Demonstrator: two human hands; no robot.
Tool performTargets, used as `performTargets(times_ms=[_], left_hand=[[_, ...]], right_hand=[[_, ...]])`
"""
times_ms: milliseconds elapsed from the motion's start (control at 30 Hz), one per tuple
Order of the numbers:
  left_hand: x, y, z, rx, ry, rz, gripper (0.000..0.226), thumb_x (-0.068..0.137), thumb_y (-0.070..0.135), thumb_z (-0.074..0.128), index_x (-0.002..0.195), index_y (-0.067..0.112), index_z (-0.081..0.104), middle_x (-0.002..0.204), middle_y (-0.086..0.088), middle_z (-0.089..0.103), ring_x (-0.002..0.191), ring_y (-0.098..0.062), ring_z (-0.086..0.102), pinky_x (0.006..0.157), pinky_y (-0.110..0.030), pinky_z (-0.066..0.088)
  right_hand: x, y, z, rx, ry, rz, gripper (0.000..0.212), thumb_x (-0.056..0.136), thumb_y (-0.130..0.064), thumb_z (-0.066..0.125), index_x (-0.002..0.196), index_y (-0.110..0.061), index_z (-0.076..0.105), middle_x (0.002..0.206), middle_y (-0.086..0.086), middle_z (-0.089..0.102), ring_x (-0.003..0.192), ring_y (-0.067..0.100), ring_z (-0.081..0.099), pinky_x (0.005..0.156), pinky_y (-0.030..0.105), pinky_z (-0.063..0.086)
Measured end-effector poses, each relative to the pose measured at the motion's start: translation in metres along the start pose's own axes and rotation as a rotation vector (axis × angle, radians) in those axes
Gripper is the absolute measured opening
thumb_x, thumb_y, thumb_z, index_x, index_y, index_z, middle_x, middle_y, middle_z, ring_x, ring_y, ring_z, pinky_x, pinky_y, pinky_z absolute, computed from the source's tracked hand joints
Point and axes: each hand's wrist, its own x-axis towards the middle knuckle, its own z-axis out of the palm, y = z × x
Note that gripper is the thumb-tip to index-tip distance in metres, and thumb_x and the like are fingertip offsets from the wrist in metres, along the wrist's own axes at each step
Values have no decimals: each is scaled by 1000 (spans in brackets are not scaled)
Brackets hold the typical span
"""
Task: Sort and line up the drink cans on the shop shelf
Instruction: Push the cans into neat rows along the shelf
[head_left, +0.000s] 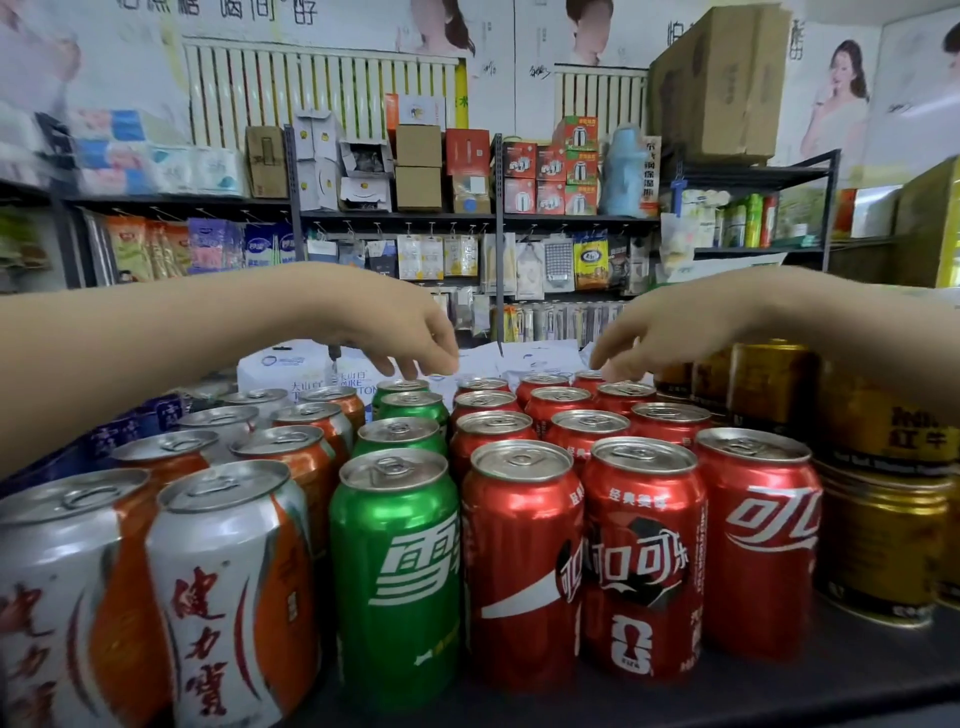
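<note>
Beyond the hands, stocked shop racks (395, 218) are seen. Below them, the dark shelf (779, 691) is packed with rowed cans: red cans (524, 561) beneath the right hand (670, 332), green cans (395, 571) beneath the left hand (405, 327). Both hands are held loosely open, with nothing gripped.

1. At 12 o'clock, a white radiator (322, 88) lines the wall above a dark metal rack (395, 215) stacked with small cartons (418, 145).
2. At 1 o'clock, red kettle boxes (550, 179) stand just beside a blue flask (623, 171); a large cardboard box (722, 83) tops the neighbouring rack.
3. At 10 o'clock, tissue packs (130, 156) fill a shelf.
4. Under the cartons, hanging packets (441, 257) crowd the pegs.
</note>
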Motion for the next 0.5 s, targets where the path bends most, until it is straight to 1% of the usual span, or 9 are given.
performTargets(times_ms=[100, 167, 300, 400, 433, 500], left_hand=[[6, -16, 0, 72, -68, -131, 36, 90, 41, 58, 119, 19, 59, 109, 0, 59, 95, -13, 60, 85, -29, 53], [9, -21, 5, 86, -101, -173, 42, 88, 43, 60, 119, 15, 58, 109, -2, 59, 94, -14, 60, 83, -29, 54], [15, -23, 17, 46, -91, -172, 46, 87, 42, 63, 116, 7, 55, 98, -3, 55, 85, -16, 57, 80, -30, 55], [19, -23, 20, -16, -63, -165, 47, 86, 35, 66, 118, 3, 52, 94, -1, 50, 94, -20, 55, 83, -31, 55], [20, -23, 20, -40, -64, -162, 48, 85, 33, 67, 119, 2, 52, 95, -3, 51, 96, -22, 55, 83, -31, 55], [20, -25, 17, -66, -75, -163, 50, 83, 31, 70, 119, 1, 54, 109, -13, 55, 95, -23, 57, 81, -28, 55]], right_hand=[[18, -17, 3, -43, -31, -13, 45, 97, -42, 46, 134, -18, 51, 132, -5, 54, 117, 14, 53, 101, 29, 40], [31, -23, 5, -56, -75, -18, 48, 94, -45, 50, 133, -17, 52, 130, -3, 56, 115, 17, 54, 102, 33, 40], [48, -26, 7, -37, -117, -14, 49, 90, -38, 60, 129, -10, 52, 121, 6, 61, 108, 22, 59, 95, 33, 48], [54, -26, 11, -6, -124, -18, 52, 89, -35, 62, 132, -10, 47, 124, 10, 59, 109, 23, 58, 95, 33, 48], [55, -25, 11, -7, -124, -23, 53, 89, -36, 62, 132, -9, 47, 124, 9, 59, 109, 23, 59, 97, 35, 48], [54, -24, 10, -10, -124, -41, 51, 88, -42, 62, 127, -9, 56, 121, 5, 62, 107, 21, 61, 99, 38, 47]])
